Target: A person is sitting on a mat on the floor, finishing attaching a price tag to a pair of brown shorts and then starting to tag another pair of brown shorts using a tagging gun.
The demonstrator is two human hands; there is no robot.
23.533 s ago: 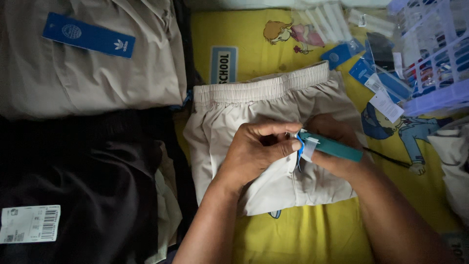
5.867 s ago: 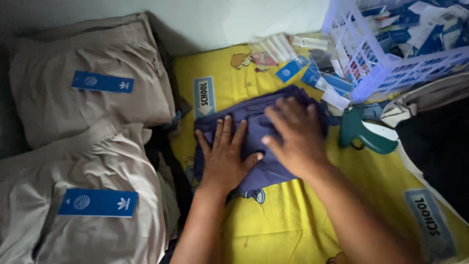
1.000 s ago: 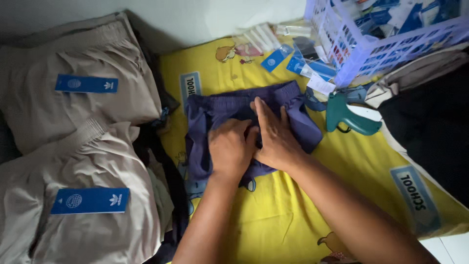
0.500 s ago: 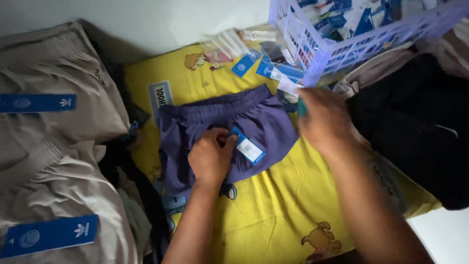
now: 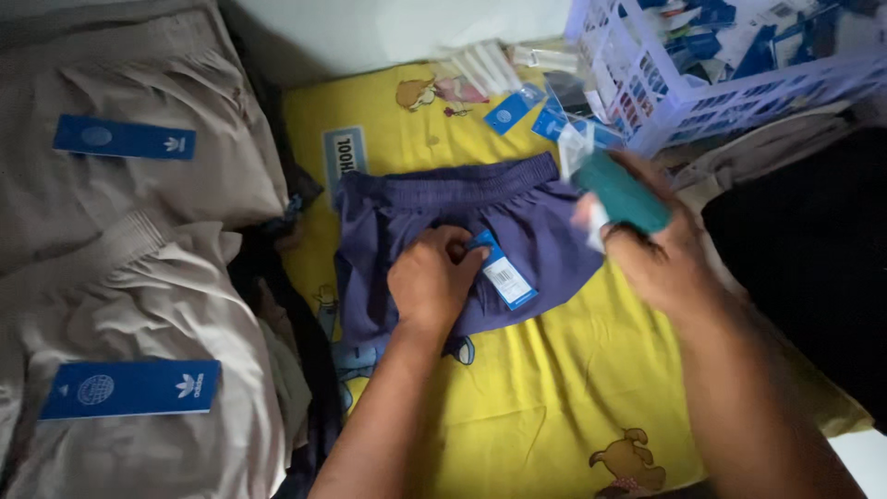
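Our left hand rests curled on the middle of the purple shorts, its fingertips pinching the upper end of a blue and white tag against the cloth, while our right hand hovers just past the shorts' right edge, closed around a teal tagging gun with a scrap of white tag near its tip. From largest to smallest: two stacks of beige folded clothes fill the left side beside the yellow sheet, each top piece already bearing a long blue tag, with another such tag on the nearer stack, so we judge those as finished. A dark pile of clothes lies off the sheet's right edge; whether it is tagged we cannot tell. The yellow sheet carries the shorts near its far half, laid flat with the waistband toward the far edge. At the sheet's far right corner stands a lavender basket holding loose tags, with more spare tags lying beside it. As we read it, the shorts are spread and the tag is placed, but the gun is not yet touching it, so fastening this tag remains.
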